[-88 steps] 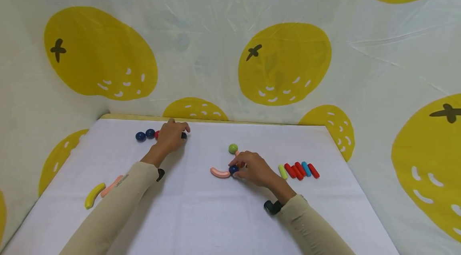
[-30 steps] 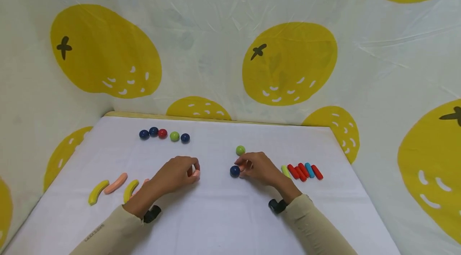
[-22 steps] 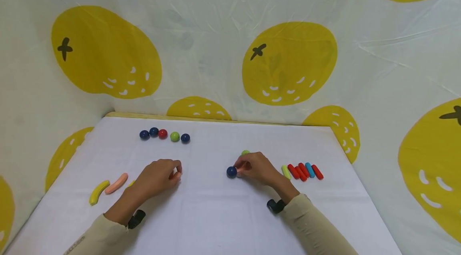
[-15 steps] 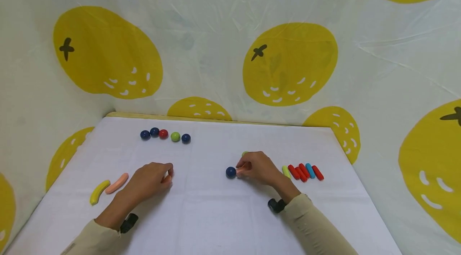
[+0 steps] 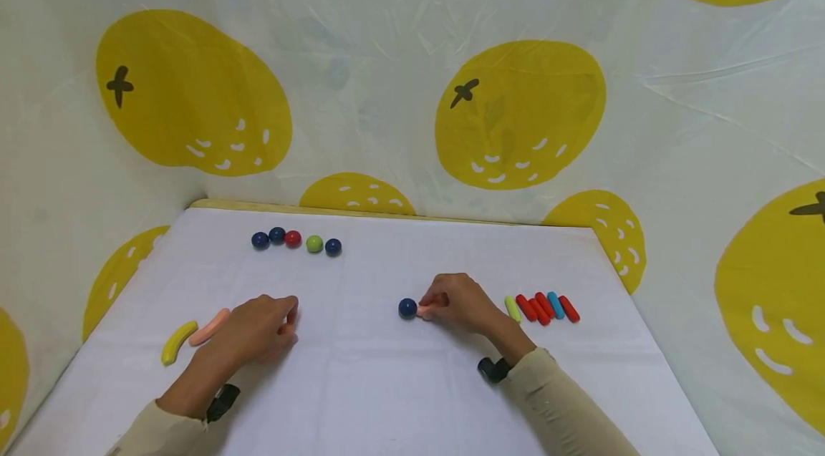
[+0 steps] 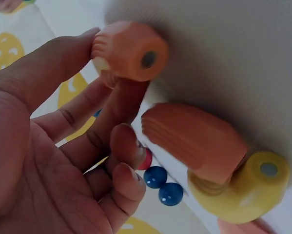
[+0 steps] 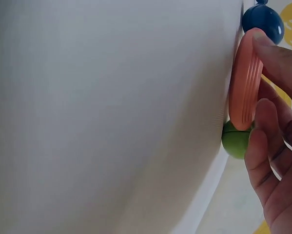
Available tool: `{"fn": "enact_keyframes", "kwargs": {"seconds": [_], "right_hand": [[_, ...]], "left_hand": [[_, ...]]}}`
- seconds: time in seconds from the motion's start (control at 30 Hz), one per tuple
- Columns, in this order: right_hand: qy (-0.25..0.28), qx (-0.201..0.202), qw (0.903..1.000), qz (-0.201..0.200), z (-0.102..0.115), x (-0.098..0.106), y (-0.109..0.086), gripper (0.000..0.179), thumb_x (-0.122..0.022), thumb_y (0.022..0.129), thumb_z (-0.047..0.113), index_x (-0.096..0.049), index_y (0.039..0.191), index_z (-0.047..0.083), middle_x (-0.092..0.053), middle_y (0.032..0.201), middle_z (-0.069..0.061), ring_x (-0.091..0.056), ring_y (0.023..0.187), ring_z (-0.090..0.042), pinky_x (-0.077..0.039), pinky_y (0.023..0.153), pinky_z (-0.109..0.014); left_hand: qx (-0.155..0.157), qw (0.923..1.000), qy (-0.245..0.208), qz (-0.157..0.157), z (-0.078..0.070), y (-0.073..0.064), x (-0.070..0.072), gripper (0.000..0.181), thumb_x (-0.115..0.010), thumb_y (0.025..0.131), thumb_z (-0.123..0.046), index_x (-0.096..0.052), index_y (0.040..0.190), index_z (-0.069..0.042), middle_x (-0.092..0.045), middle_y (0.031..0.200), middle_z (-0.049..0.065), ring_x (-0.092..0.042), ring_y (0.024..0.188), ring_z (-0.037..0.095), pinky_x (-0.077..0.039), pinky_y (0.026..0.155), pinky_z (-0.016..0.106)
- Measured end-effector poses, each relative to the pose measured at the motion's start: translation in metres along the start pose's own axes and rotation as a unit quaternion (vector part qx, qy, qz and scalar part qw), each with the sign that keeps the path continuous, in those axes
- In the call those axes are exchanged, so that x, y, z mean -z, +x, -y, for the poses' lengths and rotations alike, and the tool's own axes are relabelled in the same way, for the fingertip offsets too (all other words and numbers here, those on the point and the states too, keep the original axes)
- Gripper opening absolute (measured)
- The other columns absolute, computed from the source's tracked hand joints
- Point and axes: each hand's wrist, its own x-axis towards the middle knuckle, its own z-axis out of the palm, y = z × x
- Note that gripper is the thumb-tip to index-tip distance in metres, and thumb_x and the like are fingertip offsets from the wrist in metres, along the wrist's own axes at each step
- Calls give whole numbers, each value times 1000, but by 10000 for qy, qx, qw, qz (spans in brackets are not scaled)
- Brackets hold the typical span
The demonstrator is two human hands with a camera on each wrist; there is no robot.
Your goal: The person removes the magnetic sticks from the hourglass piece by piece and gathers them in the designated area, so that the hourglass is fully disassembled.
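In the head view, my left hand (image 5: 261, 331) is over the left part of the white table. The left wrist view shows it pinching a pink curved magnetic stick (image 6: 131, 48) between thumb and finger. Close by lie another pink stick (image 6: 189, 139) and a yellow curved stick (image 6: 243, 200), magnets in their ends. Right of the middle, my right hand (image 5: 464, 302) pinches a pink magnetic stick (image 7: 244, 80). A dark blue ball (image 7: 262, 22) sits at one end of that stick and a green ball (image 7: 235, 141) at the other; the hand hides the green ball in the head view.
A row of blue, red and green balls (image 5: 293, 239) lies at the back left. Several short red, blue and yellow-green rods (image 5: 541, 307) lie right of my right hand. A yellow curved stick (image 5: 178, 343) and a pink one (image 5: 209, 327) rest at far left.
My left hand left the ball row, took the pink curved stick from beside the blue ball and carried it left. The right hand turned its pink stick, shifting the blue ball slightly left.
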Motion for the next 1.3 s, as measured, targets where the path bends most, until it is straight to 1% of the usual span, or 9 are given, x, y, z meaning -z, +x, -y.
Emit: {"fn": "enact_keyframes", "kwargs": {"seconds": [0.1, 0.3, 0.47, 0.63, 0.73, 0.87, 1.0, 1.13, 1.3], "right_hand": [[-65, -24, 10000, -47, -1, 2, 0, 18, -90, 87, 29, -86, 104, 24, -72, 93, 14, -61, 84, -6, -52, 72, -23], [-97, -24, 9998, -162, -2, 4, -1, 16, -91, 86, 22, -85, 101, 23, -72, 92, 11, -59, 81, -9, -50, 70, -24], [-20, 85, 9999, -67, 1, 0, 1, 15, -89, 88, 25, -85, 102, 23, -72, 91, 12, -59, 82, -8, -50, 72, -23], [-69, 96, 9999, -98, 4, -1, 2, 17, -90, 87, 24, -85, 103, 23, -74, 95, 12, -61, 84, -8, -52, 73, -25], [-125, 2, 9997, -228, 3, -2, 2, 18, -91, 86, 23, -85, 103, 22, -76, 101, 10, -63, 87, -9, -53, 75, -25], [-146, 27, 9995, -275, 1, -3, 2, 18, -91, 86, 23, -85, 103, 21, -76, 102, 9, -63, 87, -9, -53, 75, -24], [-93, 276, 9990, -329, 3, -3, 2, 16, -91, 85, 20, -84, 99, 19, -76, 91, 8, -62, 80, -10, -50, 71, -23], [13, 343, 9988, -336, 4, -5, 2, 14, -91, 85, 23, -85, 96, 18, -76, 87, 9, -66, 81, -11, -51, 72, -23], [29, 371, 9989, -269, 8, -5, 3, 13, -90, 86, 26, -85, 96, 19, -77, 88, 10, -68, 84, -9, -54, 77, -25]], "left_hand": [[-72, 9998, 116, -116, -1, -1, 2, 28, -86, 90, -27, -63, 101, -16, -55, 76, -2, -52, 73, 15, -42, 64, 31], [-445, 9952, 295, -822, -14, 6, 5, 35, -87, 89, -34, -68, 111, -15, -60, 88, 0, -54, 83, 16, -50, 70, 32], [-798, 9920, 32, -974, -42, 22, 0, 37, -86, 90, -36, -70, 117, -17, -65, 97, 1, -59, 89, 15, -58, 79, 34], [-1211, 9876, -227, -970, -74, 42, -10, 43, -88, 89, -36, -70, 125, -19, -66, 106, 2, -60, 96, 17, -59, 86, 37], [-1580, 9824, -260, -963, -92, 56, -18, 48, -88, 89, -36, -69, 130, -19, -63, 109, 4, -58, 95, 16, -58, 86, 35], [-2003, 9752, -44, -937, -112, 73, -29, 53, -87, 90, -37, -67, 135, -19, -61, 112, 5, -57, 94, 16, -57, 81, 32], [-2265, 9695, 136, -929, -123, 86, -37, 47, -87, 90, -33, -67, 130, -18, -61, 111, 5, -58, 95, 17, -55, 78, 32], [-2328, 9678, 106, -950, -129, 94, -43, 31, -86, 90, -25, -70, 115, -17, -59, 102, 2, -57, 89, 16, -51, 72, 31], [-2160, 9688, 42, -1213, -133, 97, -45, 20, -85, 92, -24, -69, 100, -14, -56, 87, 1, -53, 74, 15, -43, 63, 29]]}}
